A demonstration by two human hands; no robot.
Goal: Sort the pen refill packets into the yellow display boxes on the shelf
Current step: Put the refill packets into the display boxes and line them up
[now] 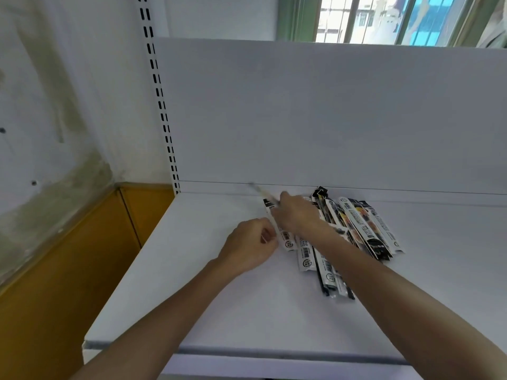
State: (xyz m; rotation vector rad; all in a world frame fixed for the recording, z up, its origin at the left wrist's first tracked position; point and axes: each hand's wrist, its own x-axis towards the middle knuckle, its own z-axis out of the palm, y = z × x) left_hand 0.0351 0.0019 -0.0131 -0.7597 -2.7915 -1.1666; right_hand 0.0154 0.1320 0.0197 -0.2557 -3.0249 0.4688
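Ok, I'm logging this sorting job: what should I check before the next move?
1. Right hand grips a packet: ok.
2. Left hand holds it too: cannot tell, its curled fingers are at the packet's edge.
3. Pile lies flat on the shelf: ok.
4. Yellow boxes in view: not ok, none shows.

Stained wall (55, 78), barred window (384, 20) (daylit), yellow panelling (68, 270)
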